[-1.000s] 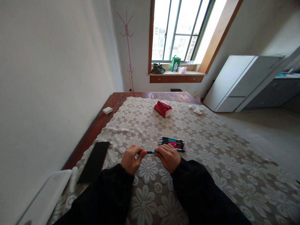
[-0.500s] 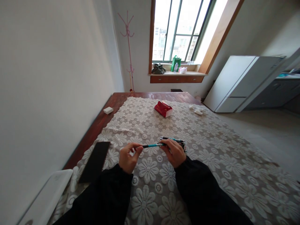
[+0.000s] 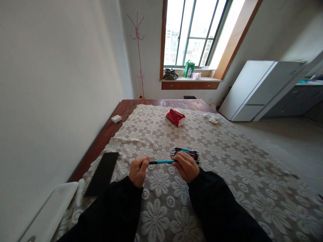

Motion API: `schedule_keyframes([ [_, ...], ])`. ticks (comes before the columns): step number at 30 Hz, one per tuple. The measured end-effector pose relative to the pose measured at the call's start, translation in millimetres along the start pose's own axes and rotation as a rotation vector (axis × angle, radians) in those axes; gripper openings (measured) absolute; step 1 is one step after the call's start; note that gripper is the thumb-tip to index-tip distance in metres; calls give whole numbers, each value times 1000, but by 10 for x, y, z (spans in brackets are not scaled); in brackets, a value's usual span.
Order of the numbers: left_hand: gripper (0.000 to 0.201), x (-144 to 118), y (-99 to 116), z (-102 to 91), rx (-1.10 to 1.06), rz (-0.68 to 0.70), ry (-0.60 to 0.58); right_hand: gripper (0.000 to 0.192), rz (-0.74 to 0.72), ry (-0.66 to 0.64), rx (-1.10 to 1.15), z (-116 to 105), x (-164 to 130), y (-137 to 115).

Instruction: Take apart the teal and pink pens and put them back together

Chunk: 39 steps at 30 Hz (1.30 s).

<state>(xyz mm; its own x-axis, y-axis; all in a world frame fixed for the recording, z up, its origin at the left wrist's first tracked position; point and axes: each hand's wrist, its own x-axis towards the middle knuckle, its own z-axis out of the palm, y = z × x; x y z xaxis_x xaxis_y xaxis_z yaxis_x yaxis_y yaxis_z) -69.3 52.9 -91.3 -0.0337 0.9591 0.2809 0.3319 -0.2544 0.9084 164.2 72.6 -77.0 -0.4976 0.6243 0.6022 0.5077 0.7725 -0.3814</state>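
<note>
A turquoise and black pen [image 3: 163, 162] stretches level between my two hands. My left hand [image 3: 138, 170] is closed around its left end, thumb pressed on top. On the other end, my right hand [image 3: 186, 166] grips it with bent fingers, hiding that tip. Just behind my right hand, several pens [image 3: 185, 150] lie side by side on the flowered tablecloth [image 3: 160, 183], partly covered by the hand. They have dark and turquoise barrels with silvery ends.
Left of my left hand lies a flat black phone-like slab [image 3: 102, 174]. A red packet [image 3: 176, 117] sits farther back, with crumpled white tissue [image 3: 211, 118] to its right. A white charger [image 3: 116, 118] rests on the bare wood edge, and a white box-like object [image 3: 50, 211] stands by the wall.
Both hands have brought the pen slightly nearer to me, and it now lies lower in view. My left fingers have closed more fully around its end. More of the pens behind show.
</note>
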Motion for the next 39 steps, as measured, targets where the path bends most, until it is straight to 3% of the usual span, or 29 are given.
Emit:
schedule_keyframes([
  [4,50,8,-26,14,49,-55,50,22,-37,12,-5,9,7,-12],
  [8,48,8,37,-12,121,10,98,32,-7,-50,37,10,4,-69],
  [13,46,-14,64,-50,154,152,181,54,373,-338,576,98,-30,-78],
  [15,46,-14,32,-50,137,136,206,57,476,-369,742,127,-33,-73],
  [19,49,18,-32,-31,12,-48,275,50,401,-221,923,103,4,-121],
  [23,52,40,-46,-23,-114,-138,308,54,326,-228,1261,69,8,-174],
  [28,56,-12,-94,-19,-276,-64,148,45,401,-318,1487,123,-83,-119],
  [30,57,-27,-111,-20,-310,-47,95,45,429,-320,1498,129,-92,-92],
  [33,56,-11,-94,-34,-233,-62,124,48,424,-261,1423,91,-48,-66],
  [36,54,29,-43,-42,-75,-67,122,45,448,-183,1200,3,13,-40],
  [39,52,50,-1,-11,31,-36,-2,34,496,-163,854,-124,-3,-4],
])
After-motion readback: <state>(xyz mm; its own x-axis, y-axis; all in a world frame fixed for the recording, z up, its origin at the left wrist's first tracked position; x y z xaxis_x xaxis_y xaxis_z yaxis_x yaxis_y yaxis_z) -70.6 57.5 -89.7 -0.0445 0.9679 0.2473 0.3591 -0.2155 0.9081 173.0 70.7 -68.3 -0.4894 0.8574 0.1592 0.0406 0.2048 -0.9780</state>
